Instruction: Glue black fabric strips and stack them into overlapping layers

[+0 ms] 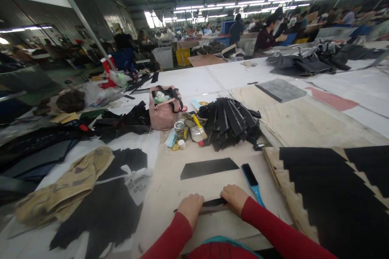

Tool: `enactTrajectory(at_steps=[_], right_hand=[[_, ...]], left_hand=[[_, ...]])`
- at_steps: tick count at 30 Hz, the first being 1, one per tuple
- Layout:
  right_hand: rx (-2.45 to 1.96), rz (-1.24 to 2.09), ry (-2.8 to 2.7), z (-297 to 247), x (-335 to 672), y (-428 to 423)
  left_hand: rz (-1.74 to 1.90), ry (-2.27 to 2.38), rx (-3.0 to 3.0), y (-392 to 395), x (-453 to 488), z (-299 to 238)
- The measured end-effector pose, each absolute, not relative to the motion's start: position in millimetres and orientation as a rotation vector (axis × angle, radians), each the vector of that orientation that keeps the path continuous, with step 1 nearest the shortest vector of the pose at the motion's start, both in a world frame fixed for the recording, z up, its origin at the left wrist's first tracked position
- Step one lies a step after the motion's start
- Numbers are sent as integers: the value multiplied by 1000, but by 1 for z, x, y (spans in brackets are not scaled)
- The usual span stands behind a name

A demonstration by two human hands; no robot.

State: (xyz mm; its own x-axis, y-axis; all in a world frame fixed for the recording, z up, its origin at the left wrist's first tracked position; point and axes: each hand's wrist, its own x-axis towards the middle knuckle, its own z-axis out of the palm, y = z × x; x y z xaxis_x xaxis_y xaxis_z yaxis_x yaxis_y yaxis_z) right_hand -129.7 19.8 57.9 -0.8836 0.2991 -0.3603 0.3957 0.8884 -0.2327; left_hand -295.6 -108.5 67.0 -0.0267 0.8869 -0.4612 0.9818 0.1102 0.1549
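Close in front of me, a narrow black strip of material (pixel 214 202) lies across the pale work surface, its edge seemingly folded over. My left hand (pixel 191 207) is closed on its left part, fingers curled. On the right end, my right hand (pixel 234 196) grips the strip in the same way. Just beyond my hands lies a flat black piece (pixel 209 168) with slanted ends. A blue-handled brush (pixel 253 182) with dark bristles rests to the right of my right hand, apart from it. The undersides of both hands are hidden.
A heap of black strips (pixel 229 121), a yellow-handled paintbrush (pixel 198 123), a glass jar (pixel 180 130) and a pink bag (pixel 164 109) stand farther back. Overlapping black pieces (pixel 328 194) cover a board at right. Camouflage cloth (pixel 69 186) lies at left. Other people sit in the background.
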Motion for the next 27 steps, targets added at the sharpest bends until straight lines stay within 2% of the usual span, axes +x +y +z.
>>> enactTrajectory(at_steps=[6, 13, 18, 27], right_hand=[[683, -457, 2680, 43, -120, 35], [851, -526, 2653, 42, -147, 103], [889, -407, 2625, 48, -174, 130], [843, -308, 2478, 52, -200, 134]], left_hand=[[-347, 1997, 1735, -106, -332, 50], [-147, 2045, 1628, -56, -373, 51], [-228, 2136, 1604, -11, -390, 45], [-384, 2053, 1624, 13, -387, 44]])
